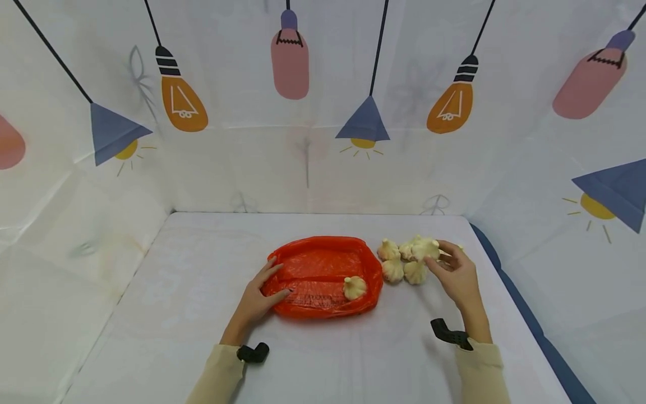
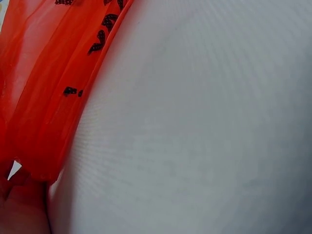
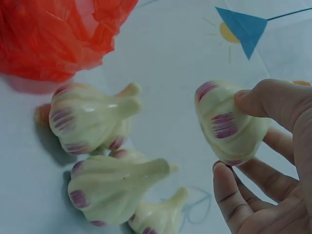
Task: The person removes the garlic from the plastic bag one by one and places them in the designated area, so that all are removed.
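Observation:
A red plastic bag (image 1: 318, 255) lies spread on the white table, its mouth facing up and its rim rolled into a raised edge. One garlic bulb (image 1: 355, 288) sits inside it, toward the front right. At the bag's left edge, my left hand (image 1: 256, 297) holds the rim, with fingers and thumb reaching over it. Between thumb and fingers, my right hand (image 1: 458, 275) pinches another garlic bulb (image 3: 226, 122), glossy cream with purple streaks, raised above the table. Several more garlic bulbs (image 3: 92, 119) lie clustered just right of the bag. The left wrist view shows mostly the bag's printed side (image 2: 58, 87).
The white table (image 1: 202, 247) ends at a back wall sheet (image 1: 242, 168) printed with hanging lamps. Dark blue fabric (image 1: 525, 303) runs along the table's right edge. Each wrist wears a black band, the left one (image 1: 253, 353) and the right one (image 1: 451, 335).

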Action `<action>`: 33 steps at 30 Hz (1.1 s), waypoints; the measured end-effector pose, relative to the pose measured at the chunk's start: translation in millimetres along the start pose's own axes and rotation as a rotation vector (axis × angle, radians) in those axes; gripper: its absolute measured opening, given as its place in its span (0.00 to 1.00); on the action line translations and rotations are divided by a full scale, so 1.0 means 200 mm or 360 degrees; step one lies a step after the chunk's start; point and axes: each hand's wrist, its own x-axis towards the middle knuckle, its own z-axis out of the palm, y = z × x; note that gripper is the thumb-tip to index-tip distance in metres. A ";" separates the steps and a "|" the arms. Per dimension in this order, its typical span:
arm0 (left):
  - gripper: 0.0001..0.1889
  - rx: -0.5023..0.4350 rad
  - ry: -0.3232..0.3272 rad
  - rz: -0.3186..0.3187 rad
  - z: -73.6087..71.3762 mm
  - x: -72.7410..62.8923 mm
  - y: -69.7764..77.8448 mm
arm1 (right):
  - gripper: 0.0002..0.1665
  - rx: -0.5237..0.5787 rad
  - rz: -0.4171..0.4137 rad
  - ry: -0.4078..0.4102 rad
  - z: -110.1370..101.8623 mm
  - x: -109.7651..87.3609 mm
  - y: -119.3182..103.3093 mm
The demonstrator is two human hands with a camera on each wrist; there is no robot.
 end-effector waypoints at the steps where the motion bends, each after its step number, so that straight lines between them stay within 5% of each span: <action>1: 0.38 0.0000 0.0001 0.0000 0.00 0.00 0.00 | 0.31 -0.0001 0.0000 0.0005 0.00 0.00 0.01; 33: 0.39 0.0008 -0.0007 -0.0042 0.00 0.00 0.01 | 0.34 0.0007 0.0314 0.0141 -0.10 -0.08 0.21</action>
